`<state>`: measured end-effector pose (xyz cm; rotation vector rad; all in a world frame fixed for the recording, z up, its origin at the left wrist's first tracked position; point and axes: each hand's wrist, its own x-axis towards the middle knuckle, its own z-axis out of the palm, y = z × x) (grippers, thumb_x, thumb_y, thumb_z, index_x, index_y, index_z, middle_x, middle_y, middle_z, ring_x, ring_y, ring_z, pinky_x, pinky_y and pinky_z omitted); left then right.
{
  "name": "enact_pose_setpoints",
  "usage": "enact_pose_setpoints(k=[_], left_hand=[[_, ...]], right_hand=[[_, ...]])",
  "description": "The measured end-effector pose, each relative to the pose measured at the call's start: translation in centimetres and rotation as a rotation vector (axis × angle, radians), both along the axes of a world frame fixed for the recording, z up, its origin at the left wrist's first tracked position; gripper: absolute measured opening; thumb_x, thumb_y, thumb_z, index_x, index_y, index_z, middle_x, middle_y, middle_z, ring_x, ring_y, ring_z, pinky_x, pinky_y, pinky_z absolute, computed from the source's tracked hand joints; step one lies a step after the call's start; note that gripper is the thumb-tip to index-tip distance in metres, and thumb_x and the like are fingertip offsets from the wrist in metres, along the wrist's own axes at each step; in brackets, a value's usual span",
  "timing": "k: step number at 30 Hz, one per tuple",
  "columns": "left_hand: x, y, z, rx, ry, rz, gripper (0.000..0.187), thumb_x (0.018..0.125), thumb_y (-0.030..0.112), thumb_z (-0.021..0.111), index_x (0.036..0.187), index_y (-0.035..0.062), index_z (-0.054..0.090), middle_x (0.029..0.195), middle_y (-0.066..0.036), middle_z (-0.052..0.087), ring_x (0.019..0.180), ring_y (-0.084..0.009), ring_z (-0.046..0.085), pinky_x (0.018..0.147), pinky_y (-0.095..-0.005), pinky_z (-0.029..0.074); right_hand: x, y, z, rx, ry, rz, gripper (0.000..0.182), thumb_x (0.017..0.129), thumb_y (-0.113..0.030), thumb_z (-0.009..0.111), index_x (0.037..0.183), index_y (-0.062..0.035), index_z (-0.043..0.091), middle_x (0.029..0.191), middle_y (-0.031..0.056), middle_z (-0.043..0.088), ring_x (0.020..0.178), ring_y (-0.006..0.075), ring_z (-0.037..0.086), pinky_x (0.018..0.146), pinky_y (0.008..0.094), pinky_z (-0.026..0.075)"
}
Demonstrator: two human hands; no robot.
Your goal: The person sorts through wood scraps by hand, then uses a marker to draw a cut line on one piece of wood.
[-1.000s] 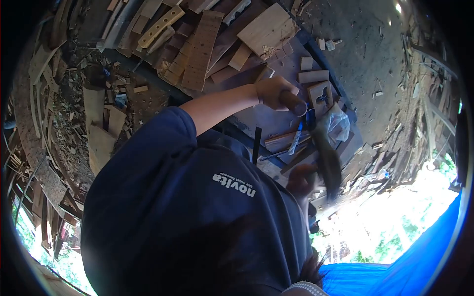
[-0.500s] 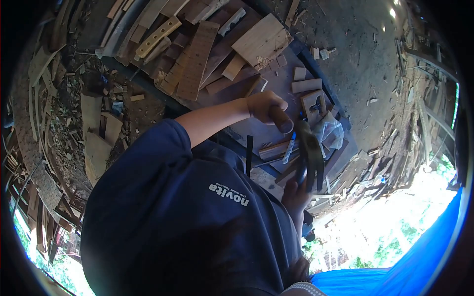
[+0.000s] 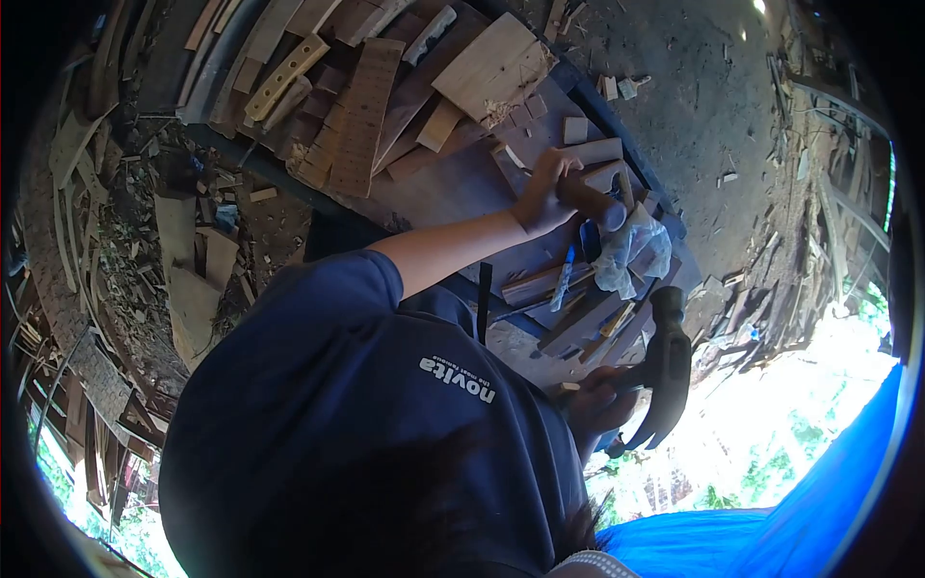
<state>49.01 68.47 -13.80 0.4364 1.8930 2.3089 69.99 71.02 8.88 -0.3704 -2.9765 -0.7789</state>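
My left hand (image 3: 542,193) reaches out over the workbench (image 3: 453,188) and grips the wooden handle of a chisel (image 3: 591,200), set against a small wooden block (image 3: 605,175). My right hand (image 3: 595,405), low and close to my body, holds a dark claw hammer (image 3: 665,371) drawn back from the chisel. My navy shirt fills the lower left of the view.
A crumpled clear plastic bag (image 3: 633,249) and a blue-handled tool (image 3: 567,275) lie beside the chisel. A perforated plank (image 3: 356,106), a pale board (image 3: 491,63) and several offcuts cover the bench's far side. Wood scraps litter the ground (image 3: 193,250). A blue tarp (image 3: 771,539) is at lower right.
The hammer met the chisel's end half a second ago and has since swung back down toward my body. My left hand and chisel shifted slightly farther along the bench.
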Motion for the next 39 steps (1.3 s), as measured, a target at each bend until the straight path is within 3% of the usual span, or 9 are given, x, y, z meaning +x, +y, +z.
enact_pose_setpoints(k=[3, 6, 8, 13, 17, 25, 29, 34, 39], left_hand=[[-0.6, 0.5, -0.1, -0.074, 0.125, 0.044, 0.038, 0.064, 0.003, 0.081, 0.091, 0.0096, 0.055, 0.096, -0.009, 0.054, 0.092, -0.0267, 0.053, 0.080, -0.0359, 0.043], [-1.5, -0.8, 1.7, -0.140, 0.279, -0.048, 0.038, 0.063, 0.007, 0.081, 0.090, 0.0104, 0.056, 0.094, -0.007, 0.056, 0.092, -0.0266, 0.054, 0.080, -0.0351, 0.042], [-2.7, -2.1, 3.1, -0.167, 0.338, -0.124, 0.038, 0.061, 0.010, 0.082, 0.090, 0.0109, 0.057, 0.094, -0.006, 0.058, 0.093, -0.0274, 0.056, 0.082, -0.0362, 0.042], [-4.6, -3.4, 5.4, 0.099, 0.298, -0.962, 0.028, 0.063, 0.019, 0.080, 0.083, 0.0123, 0.062, 0.079, -0.005, 0.067, 0.079, -0.0263, 0.067, 0.068, -0.0393, 0.048], [-4.2, -2.7, 5.4, -0.048, 0.488, -1.107, 0.021, 0.067, 0.024, 0.078, 0.074, 0.0128, 0.061, 0.069, -0.007, 0.064, 0.067, -0.0270, 0.065, 0.058, -0.0384, 0.048], [0.5, 0.1, 5.4, -0.116, 0.308, -0.264, 0.026, 0.070, 0.019, 0.079, 0.072, 0.0114, 0.054, 0.070, -0.009, 0.060, 0.067, -0.0292, 0.062, 0.061, -0.0381, 0.046], [1.4, 0.9, 5.8, -0.167, 0.257, -0.225, 0.028, 0.066, 0.015, 0.080, 0.076, 0.0116, 0.055, 0.082, -0.009, 0.062, 0.078, -0.0291, 0.062, 0.071, -0.0402, 0.046], [1.2, 1.1, 4.6, -0.204, 0.683, -0.794, 0.031, 0.063, 0.024, 0.080, 0.085, 0.0137, 0.061, 0.086, -0.006, 0.063, 0.086, -0.0280, 0.061, 0.080, -0.0436, 0.045], [1.7, 1.2, 4.4, -0.348, 0.537, -1.198, 0.029, 0.063, 0.028, 0.079, 0.084, 0.0166, 0.063, 0.071, -0.005, 0.065, 0.073, -0.0291, 0.067, 0.065, -0.0424, 0.050]], right_hand=[[0.5, 0.2, -1.2, -0.368, 0.361, -0.131, 0.033, 0.099, -0.027, 0.046, 0.101, 0.0040, 0.055, 0.080, 0.0109, 0.062, 0.060, 0.0160, 0.061, 0.051, 0.0254, 0.046], [-0.2, -0.7, -1.4, -0.644, 0.576, -0.230, 0.045, 0.100, -0.040, 0.043, 0.094, 0.0045, 0.051, 0.057, 0.0060, 0.054, 0.040, 0.0135, 0.048, 0.040, 0.0230, 0.037], [-0.8, -1.9, -0.5, -1.306, 0.709, -0.592, 0.047, 0.101, -0.046, 0.040, 0.087, -0.0008, 0.046, 0.051, 0.0034, 0.048, 0.037, 0.0116, 0.044, 0.036, 0.0228, 0.032], [-1.0, -2.8, -1.3, -1.387, 0.835, -0.678, 0.047, 0.101, -0.049, 0.038, 0.089, -0.0043, 0.042, 0.050, 0.0033, 0.043, 0.037, 0.0112, 0.042, 0.035, 0.0229, 0.031], [-2.1, -3.2, -0.9, -1.688, 1.058, -0.919, 0.044, 0.101, -0.049, 0.039, 0.097, -0.0056, 0.043, 0.054, 0.0046, 0.041, 0.036, 0.0118, 0.039, 0.034, 0.0231, 0.032], [-0.8, -1.6, -0.5, -1.669, 1.159, -0.961, 0.041, 0.101, -0.050, 0.040, 0.098, -0.0090, 0.047, 0.058, 0.0036, 0.042, 0.037, 0.0104, 0.037, 0.033, 0.0226, 0.032], [0.2, -0.6, -0.1, -1.651, 1.190, -0.929, 0.042, 0.101, -0.051, 0.040, 0.096, -0.0094, 0.048, 0.058, 0.0030, 0.042, 0.037, 0.0098, 0.036, 0.032, 0.0221, 0.030], [1.7, -1.0, -0.1, -1.604, 1.111, -0.876, 0.041, 0.101, -0.049, 0.040, 0.097, -0.0081, 0.048, 0.057, 0.0034, 0.041, 0.037, 0.0106, 0.037, 0.033, 0.0227, 0.031], [2.6, -3.6, -0.7, -1.514, 1.034, -1.043, 0.043, 0.101, -0.049, 0.041, 0.100, -0.0064, 0.046, 0.057, 0.0047, 0.042, 0.038, 0.0121, 0.038, 0.034, 0.0239, 0.031]])
